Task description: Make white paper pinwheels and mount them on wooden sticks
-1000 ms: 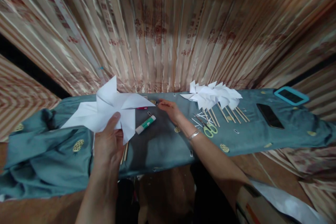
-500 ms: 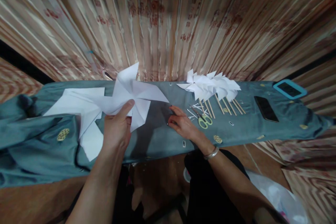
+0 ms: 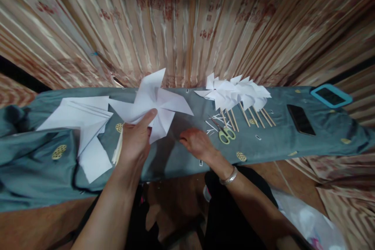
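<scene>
My left hand (image 3: 135, 140) pinches a white folded paper pinwheel (image 3: 155, 103) at its centre and holds it just above the teal cloth (image 3: 187, 152). My right hand (image 3: 197, 143) rests palm down on the cloth to the right of the pinwheel, its fingers curled and their tips hidden. Green-handled scissors (image 3: 225, 134) lie just right of that hand among thin paper strips. A row of finished white pinwheels on wooden sticks (image 3: 234, 95) lies further right.
Loose white paper sheets (image 3: 80, 117) lie on the cloth at the left. A black phone (image 3: 300, 119) and a blue-cased device (image 3: 331, 95) sit at the right end. Striped curtain fabric hangs behind the table. The cloth bunches up at the far left.
My right hand drew back from the far side of the cloth toward the near edge. The pinwheel in my left hand moved right. The glue stick is out of sight now.
</scene>
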Action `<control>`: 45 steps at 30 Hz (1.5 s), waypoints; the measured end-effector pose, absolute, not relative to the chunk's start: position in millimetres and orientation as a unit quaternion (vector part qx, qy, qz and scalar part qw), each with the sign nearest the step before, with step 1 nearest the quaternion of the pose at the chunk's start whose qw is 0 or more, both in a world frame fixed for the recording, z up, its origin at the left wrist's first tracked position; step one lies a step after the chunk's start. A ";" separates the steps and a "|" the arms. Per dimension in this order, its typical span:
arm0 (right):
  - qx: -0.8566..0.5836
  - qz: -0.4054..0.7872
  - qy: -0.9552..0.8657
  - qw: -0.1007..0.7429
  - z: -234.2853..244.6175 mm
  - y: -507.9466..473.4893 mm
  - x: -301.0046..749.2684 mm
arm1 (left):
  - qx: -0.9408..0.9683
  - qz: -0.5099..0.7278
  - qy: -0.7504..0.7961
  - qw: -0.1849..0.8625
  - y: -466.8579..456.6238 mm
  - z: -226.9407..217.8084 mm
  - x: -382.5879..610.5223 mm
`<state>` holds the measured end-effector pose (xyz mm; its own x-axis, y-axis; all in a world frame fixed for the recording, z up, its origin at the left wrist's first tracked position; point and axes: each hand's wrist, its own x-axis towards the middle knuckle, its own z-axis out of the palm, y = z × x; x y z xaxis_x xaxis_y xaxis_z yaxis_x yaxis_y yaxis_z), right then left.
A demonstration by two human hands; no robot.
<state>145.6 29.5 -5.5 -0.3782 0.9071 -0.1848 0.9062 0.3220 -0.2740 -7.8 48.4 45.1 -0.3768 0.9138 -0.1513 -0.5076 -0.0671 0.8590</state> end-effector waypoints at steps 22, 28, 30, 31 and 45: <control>-0.459 0.289 -0.758 0.363 12.8 3.3 178.0 | 0.440 0.592 0.559 0.378 48.7 21.6 9.1; -0.476 0.235 -0.729 0.432 39.7 -1.8 189.2 | 0.465 0.550 0.558 0.413 37.3 9.9 23.0; -0.473 0.168 -0.753 0.426 44.3 -3.7 191.4 | 0.469 0.547 0.554 0.418 34.2 7.4 26.7; -0.471 0.136 -0.763 0.422 45.8 -4.9 192.4 | 0.469 0.544 0.555 0.419 33.0 6.9 28.1; -0.476 0.168 -0.760 0.409 35.0 -0.2 192.1 | 0.437 0.538 0.523 0.495 21.8 9.6 34.2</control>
<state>192.1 -0.2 35.0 -0.2120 0.8615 0.4614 0.5868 0.4897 -0.6448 34.2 21.8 9.6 -0.1274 0.9907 -0.0484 -0.0761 0.0389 0.9963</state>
